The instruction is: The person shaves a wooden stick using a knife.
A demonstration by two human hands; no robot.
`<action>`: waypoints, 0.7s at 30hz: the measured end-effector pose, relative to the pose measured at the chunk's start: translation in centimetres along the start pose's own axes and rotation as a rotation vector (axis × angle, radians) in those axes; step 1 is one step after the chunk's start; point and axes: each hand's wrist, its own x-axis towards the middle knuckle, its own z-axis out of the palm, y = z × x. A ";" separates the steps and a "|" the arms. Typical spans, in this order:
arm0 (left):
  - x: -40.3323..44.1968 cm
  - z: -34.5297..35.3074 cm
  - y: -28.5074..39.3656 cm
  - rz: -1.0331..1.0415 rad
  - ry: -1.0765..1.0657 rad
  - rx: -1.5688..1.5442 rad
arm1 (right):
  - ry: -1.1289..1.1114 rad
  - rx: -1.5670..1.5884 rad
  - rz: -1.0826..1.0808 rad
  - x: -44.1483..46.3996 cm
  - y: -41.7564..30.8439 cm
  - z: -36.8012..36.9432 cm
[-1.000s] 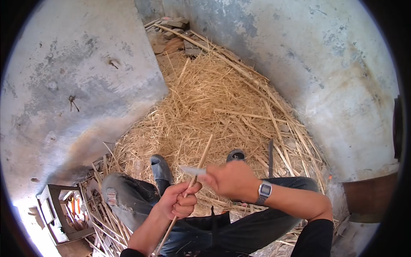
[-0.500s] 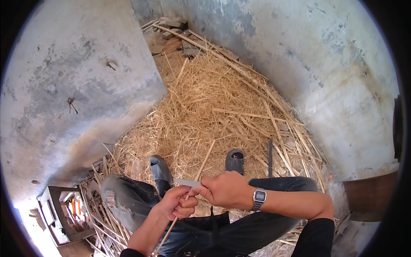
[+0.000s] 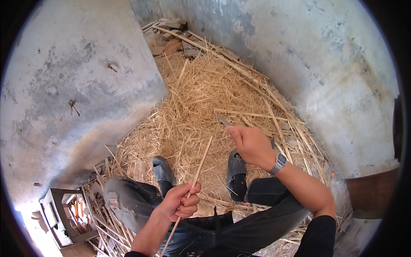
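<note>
My left hand [image 3: 181,201] is closed round a thin pale strip of wood or bamboo [image 3: 203,161], which slants up and to the right above my lap. Its lower end runs down past my wrist. Farther forward and to the right, my right hand [image 3: 253,145] grips a knife [image 3: 222,120]; the grey blade points up and left, and the handle is hidden in my fist. Blade and strip are apart. Below the hands are my legs in dark trousers [image 3: 257,222], with a grey shoe [image 3: 162,169] on the left foot and another on the right.
Pale shavings [image 3: 201,94] cover the floor ahead. Long strips [image 3: 239,68] lie along the right wall [image 3: 334,77], with bricks [image 3: 175,25] in the far corner. A worn wall [image 3: 81,85] stands at left, near a dark open frame [image 3: 64,214]. A brown panel [image 3: 372,192] is at right.
My right hand has swung forward and right with the knife, away from the strip where the blade lay beside my left hand. My left hand keeps its hold, almost in place.
</note>
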 end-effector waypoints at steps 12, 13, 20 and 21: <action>-0.2 1.1 0.1 0.050 0.133 0.164 | -0.285 -0.039 -0.093 -4.0 -4.5 3.2; 0.0 1.0 0.0 0.054 0.128 0.162 | -0.285 -0.045 -0.096 -4.5 -4.7 3.3; 0.2 1.1 0.0 0.035 0.191 0.186 | -0.255 -0.035 -0.136 -4.0 -3.9 3.8; 0.4 1.2 0.1 0.047 0.173 0.175 | -0.223 -0.032 -0.113 -3.6 -3.4 3.4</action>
